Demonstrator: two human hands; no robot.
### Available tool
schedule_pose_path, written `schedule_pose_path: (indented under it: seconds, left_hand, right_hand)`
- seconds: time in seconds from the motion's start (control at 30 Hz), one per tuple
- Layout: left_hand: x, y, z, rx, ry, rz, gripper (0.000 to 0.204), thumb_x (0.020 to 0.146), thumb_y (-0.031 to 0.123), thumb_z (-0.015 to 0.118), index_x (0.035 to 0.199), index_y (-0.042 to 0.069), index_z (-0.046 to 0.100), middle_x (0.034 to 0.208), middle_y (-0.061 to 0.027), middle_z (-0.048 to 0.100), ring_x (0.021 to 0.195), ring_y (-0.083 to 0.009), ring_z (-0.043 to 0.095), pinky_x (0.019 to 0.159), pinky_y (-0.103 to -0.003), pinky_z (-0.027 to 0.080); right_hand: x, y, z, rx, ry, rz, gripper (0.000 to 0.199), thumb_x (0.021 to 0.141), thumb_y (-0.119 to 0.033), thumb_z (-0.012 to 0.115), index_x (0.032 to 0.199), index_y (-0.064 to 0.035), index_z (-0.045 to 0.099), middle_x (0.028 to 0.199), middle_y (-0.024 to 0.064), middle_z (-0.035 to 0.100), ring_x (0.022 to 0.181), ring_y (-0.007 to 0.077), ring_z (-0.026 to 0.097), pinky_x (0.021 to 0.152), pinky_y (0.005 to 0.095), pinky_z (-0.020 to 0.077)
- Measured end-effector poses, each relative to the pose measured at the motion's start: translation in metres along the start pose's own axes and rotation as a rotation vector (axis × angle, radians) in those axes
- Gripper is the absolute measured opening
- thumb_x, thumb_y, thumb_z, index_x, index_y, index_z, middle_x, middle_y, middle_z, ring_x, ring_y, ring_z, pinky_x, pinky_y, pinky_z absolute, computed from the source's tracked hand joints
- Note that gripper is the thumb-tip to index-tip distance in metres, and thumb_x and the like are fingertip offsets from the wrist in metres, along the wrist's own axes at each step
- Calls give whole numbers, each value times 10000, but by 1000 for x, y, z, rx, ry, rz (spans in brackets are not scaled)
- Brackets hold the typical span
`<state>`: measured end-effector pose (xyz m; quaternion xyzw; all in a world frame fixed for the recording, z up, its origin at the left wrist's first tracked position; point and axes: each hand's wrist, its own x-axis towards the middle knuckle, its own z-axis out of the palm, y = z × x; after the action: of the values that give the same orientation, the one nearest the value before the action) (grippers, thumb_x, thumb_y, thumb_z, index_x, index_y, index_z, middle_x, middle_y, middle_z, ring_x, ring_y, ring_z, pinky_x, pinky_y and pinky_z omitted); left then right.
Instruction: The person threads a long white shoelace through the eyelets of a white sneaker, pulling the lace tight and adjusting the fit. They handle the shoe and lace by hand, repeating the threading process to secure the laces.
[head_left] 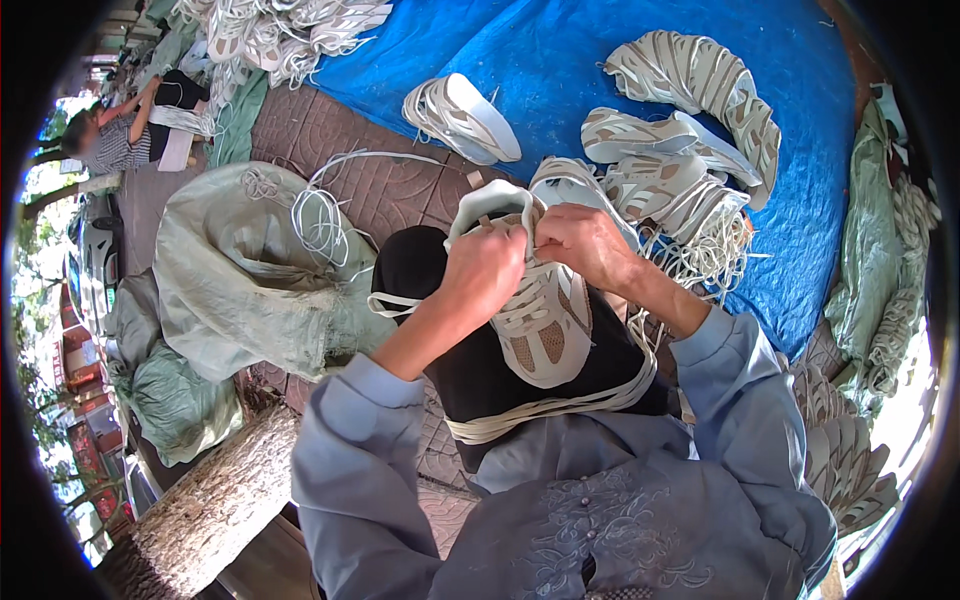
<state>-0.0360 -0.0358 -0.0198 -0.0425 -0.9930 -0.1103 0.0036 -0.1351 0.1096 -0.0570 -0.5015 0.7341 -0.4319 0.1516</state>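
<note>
Pinching the shoe (545, 335) near its opening with left hand (487, 262) and right hand (585, 243); lace or rim between fingertips, cannot tell. Likely best to snug laces (524, 306) evenly, keeping the shoe steady on black cloth (612, 370) beneath both hands.

You wear a grey-blue top (485, 540) with long, full sleeves (355, 490), gathered cuffs (706, 338), pale floral embroidery (545, 525) and small front buttons (586, 502).
</note>
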Motion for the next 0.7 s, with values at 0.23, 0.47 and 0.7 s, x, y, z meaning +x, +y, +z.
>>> schedule_pose_path:
  seconds: [0.23, 0.47, 0.7]
  left_hand:
    - [-46, -48, -78, -684, -62, -831, 82, 758, 68, 553, 810, 6, 570, 608, -17, 513, 525, -104, 495, 444, -245, 392]
    - [-70, -27, -36, -1962, 143, -695, 105, 804, 101, 561, 850, 8, 576, 643, -16, 513, 512, -78, 460, 464, -227, 390]
    - [-61, -20, -39, -2062, 350, -634, 106, 816, 92, 539, 868, 6, 572, 787, -78, 593, 625, -103, 541, 566, -225, 453]
  right_hand:
    - [8, -1, -12, 317, -102, 189, 118, 665, -71, 611, 782, -57, 613, 737, 73, 577, 662, 233, 565, 593, 319, 453]
    - [23, -69, 20, 234, -44, -70, 212, 664, -70, 650, 867, -35, 596, 778, 100, 578, 735, 237, 579, 640, 323, 479]
    - [34, -56, 23, 750, -262, 374, 58, 709, -73, 610, 670, -32, 619, 624, 54, 557, 567, 125, 564, 465, 241, 419]
